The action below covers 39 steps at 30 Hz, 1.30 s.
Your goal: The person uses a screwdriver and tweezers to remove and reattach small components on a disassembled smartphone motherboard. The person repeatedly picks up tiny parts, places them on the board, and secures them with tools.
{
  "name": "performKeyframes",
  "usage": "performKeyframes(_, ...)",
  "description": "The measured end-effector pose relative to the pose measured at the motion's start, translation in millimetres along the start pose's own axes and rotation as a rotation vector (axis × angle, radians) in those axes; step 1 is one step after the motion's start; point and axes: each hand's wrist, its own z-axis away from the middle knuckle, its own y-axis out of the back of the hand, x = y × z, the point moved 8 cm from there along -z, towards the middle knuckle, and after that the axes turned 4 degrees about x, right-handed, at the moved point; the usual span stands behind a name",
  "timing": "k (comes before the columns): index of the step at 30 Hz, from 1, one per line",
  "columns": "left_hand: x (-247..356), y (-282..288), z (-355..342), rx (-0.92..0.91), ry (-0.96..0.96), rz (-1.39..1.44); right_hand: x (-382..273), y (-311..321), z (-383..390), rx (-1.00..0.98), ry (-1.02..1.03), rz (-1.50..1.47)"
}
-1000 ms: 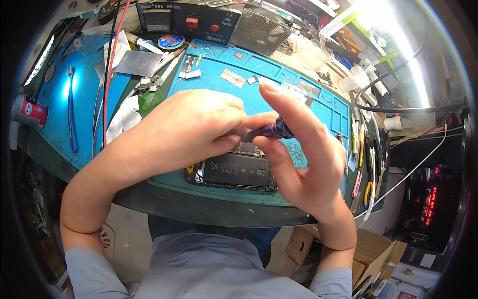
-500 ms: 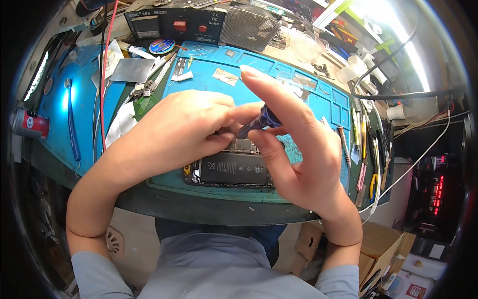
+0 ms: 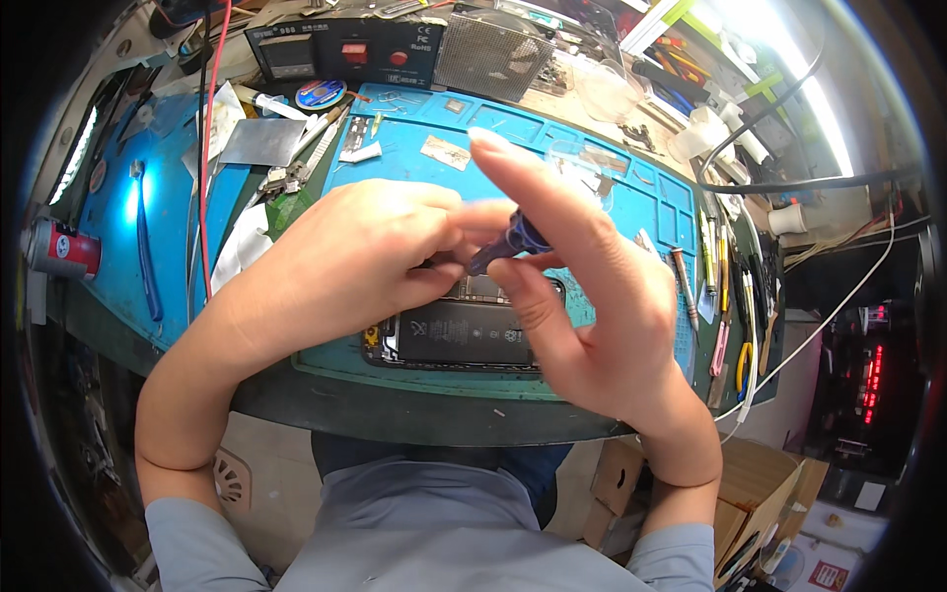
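Dark blue, the slim tool [image 3: 523, 237] is pinched in the right hand [image 3: 602, 306], the thumb pressing it from the near side while the forefinger stands raised, its tip pointing far and left. The left hand [image 3: 385, 247] comes in from the left with its fingers curled, the fingertips close to the tool's left end (whether they grip anything there cannot be told, since the knuckles hide it). Beneath both hands lies an opened phone [image 3: 444, 318], flat on the near part of a blue mat [image 3: 400, 163], its right end partly covered by the right hand. A black battery [image 3: 456, 337] fills much of the phone's near side, with a yellow part [image 3: 372, 337] at the left end. Near the far edge of the mat stands a black box [image 3: 340, 54] with a red switch, and a mesh panel [image 3: 493, 54] is just to its right. A round spool [image 3: 321, 94] and a grey plate [image 3: 263, 141] lie far left of the mat. Farther left, a blue brush-shaped tool [image 3: 146, 247] lies beside a red can [image 3: 69, 247]. To the right of the mat rest a pink-handled tool [image 3: 718, 350] and a yellow-handled tool [image 3: 745, 365].
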Motion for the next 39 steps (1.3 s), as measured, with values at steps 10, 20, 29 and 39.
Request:
performKeyframes(10, 1.0, -0.3, 0.2, 0.021, -0.016, 0.006, -3.1, 0.9, 0.5, -0.009, 0.103, 0.033)
performKeyframes(20, 0.0, -1.2, 0.4, 0.023, -0.021, 0.015, -0.1, 2.1, 5.5, 0.066, 0.165, 0.043)
performKeyframes(29, -2.7, -3.5, 1.6, -0.07, 0.028, 0.003, 2.6, 0.2, 6.1, 0.069, 0.154, 0.029)
performKeyframes(39, -4.0, -3.7, 2.4, -0.074, 0.039, 0.003, 2.7, -0.6, 6.2, 0.061, 0.143, 0.021)
